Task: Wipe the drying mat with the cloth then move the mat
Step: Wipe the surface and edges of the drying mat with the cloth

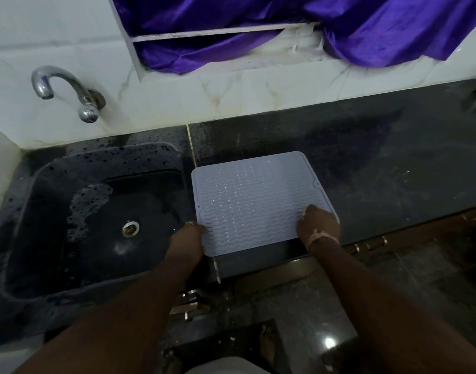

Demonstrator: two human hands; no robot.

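Pale grey ribbed drying mat (254, 195), flat on dark bench (380, 168), just right of sink (96, 211), near edge gripped both sides.

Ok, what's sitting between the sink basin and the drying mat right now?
Nothing stands there. In the head view only a narrow strip of dark counter with a pale seam separates the sink from the drying mat; the left hand grips the mat's near-left corner.
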